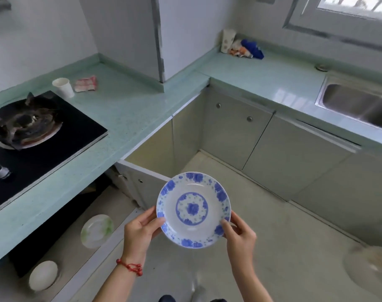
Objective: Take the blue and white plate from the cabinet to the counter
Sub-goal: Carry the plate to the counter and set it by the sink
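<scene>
Holding the blue and white plate (193, 209) w/ both hands — my left hand (140, 233) pinches its left rim, right hand (240, 235) its right rim, fingers (226, 224) closed on the edge. Plate's face-up in mid-air above the floor, just right of the open cabinet (81, 227), below the green table (129, 110). Two other plates (97, 231) sit inside — stove (33, 136) on top.

Counter (129, 110) bare between stove (39, 136) and corner; paper cup (63, 87), wrapper (86, 83) behind.
</scene>
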Available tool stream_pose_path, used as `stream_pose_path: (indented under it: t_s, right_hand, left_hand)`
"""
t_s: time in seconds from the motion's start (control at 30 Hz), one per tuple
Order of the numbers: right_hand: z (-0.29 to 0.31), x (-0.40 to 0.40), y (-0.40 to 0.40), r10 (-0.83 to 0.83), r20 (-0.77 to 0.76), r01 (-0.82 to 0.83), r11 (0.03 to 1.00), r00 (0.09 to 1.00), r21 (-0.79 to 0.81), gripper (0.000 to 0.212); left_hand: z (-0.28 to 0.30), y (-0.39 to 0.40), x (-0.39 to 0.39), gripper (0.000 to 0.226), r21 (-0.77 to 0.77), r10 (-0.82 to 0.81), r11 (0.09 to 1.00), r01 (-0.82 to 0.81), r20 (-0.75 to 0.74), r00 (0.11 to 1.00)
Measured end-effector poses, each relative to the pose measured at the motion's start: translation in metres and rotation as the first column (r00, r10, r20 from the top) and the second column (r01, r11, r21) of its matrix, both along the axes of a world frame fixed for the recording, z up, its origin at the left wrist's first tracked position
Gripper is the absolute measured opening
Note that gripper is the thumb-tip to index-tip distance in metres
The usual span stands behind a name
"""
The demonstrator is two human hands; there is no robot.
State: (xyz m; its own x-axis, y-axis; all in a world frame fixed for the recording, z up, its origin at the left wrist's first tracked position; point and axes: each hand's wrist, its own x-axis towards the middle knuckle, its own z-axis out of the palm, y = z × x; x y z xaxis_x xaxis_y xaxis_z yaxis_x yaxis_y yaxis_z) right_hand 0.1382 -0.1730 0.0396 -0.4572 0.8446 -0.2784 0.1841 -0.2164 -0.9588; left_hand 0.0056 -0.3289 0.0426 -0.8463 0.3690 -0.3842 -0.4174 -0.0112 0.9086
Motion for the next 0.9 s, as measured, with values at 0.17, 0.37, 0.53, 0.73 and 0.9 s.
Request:
stream_pose_path:
  t_s: [0.17,0.37,0.53,0.73,0.9]
  right_hand:
    - [0.004,0.034,0.026,-0.179,-0.011,0.179,0.984,0.984,-0.027,0.034]
    - [0.006,0.07,0.063,-0.305,0.0,0.305,0.952,0.952,-0.028,0.032]
    - [0.014,0.082,0.096,-0.346,-0.019,0.346,0.938,0.938,-0.012,0.036]
    - [0.02,0.087,0.143,-0.374,-0.015,0.374,0.928,0.927,0.001,0.042]
    - [0.02,0.078,0.191,-0.412,-0.037,0.413,0.911,0.91,0.008,0.038]
  left_hand:
    - [-0.005,0.05,0.011,0.031,-0.008,-0.151,0.989,0.151,0.013,0.988]
    - [-0.003,0.11,0.029,0.035,0.004,-0.279,0.96,0.279,0.013,0.96]
    - [-0.002,0.153,0.039,0.037,0.013,-0.315,0.949,0.315,0.009,0.949]
    - [0.001,0.205,0.04,0.038,0.03,-0.355,0.935,0.355,0.017,0.935]
    - [0.003,0.262,0.025,0.037,0.049,-0.391,0.92,0.39,0.015,0.92]
